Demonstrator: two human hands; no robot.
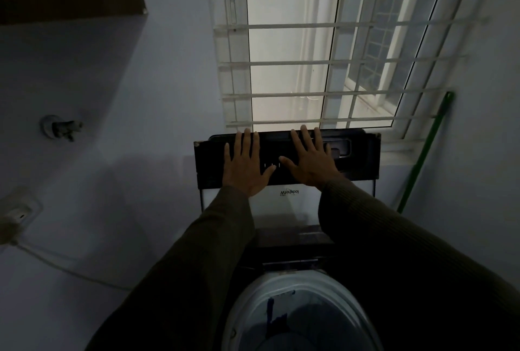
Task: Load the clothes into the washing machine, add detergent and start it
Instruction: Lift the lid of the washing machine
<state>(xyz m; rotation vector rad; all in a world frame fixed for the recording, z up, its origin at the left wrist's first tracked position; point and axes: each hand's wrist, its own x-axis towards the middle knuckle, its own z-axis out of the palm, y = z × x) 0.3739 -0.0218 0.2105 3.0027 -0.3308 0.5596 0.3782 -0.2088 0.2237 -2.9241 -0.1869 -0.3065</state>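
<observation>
Low down between the person's dark sleeves, the round white tub of the washing machine stands uncovered. Something dark blue lies inside it, probably clothes, though the light is too dim to be sure. Behind the tub the lid is raised upright against the window, a brand logo showing upside down on its pale lower part. Both hands lie flat on the lid's dark upper panel, fingers straight and spread, gripping nothing. The left hand is toward the lid's left edge and the right hand nearer its middle. Their thumbs point at each other with a small gap between, and the fingertips reach the lid's top edge. White bars cross the window. A green pole leans in the wall corner just beyond the lid's right edge. On the left wall there is a tap, and lower down a socket with a pale cable trailing from it
</observation>
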